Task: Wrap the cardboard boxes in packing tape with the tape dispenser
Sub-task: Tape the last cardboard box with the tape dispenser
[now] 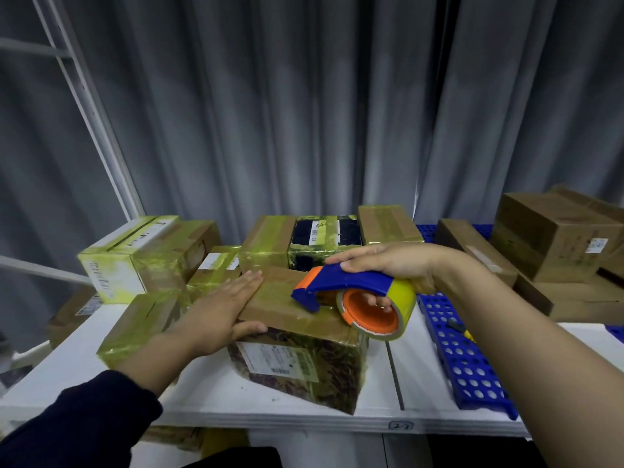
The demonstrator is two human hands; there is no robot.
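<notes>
Taping the box (287, 298): your right hand (381, 261) grips the tape dispenser (351, 285).
It points left, toward your flat left hand (219, 309).

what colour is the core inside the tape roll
Orange, inside the yellowish roll of the tape dispenser; it shows best in the head view.

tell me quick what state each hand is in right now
left hand: open, pressing flat on top of the cardboard box
right hand: closed, holding the tape dispenser
</notes>
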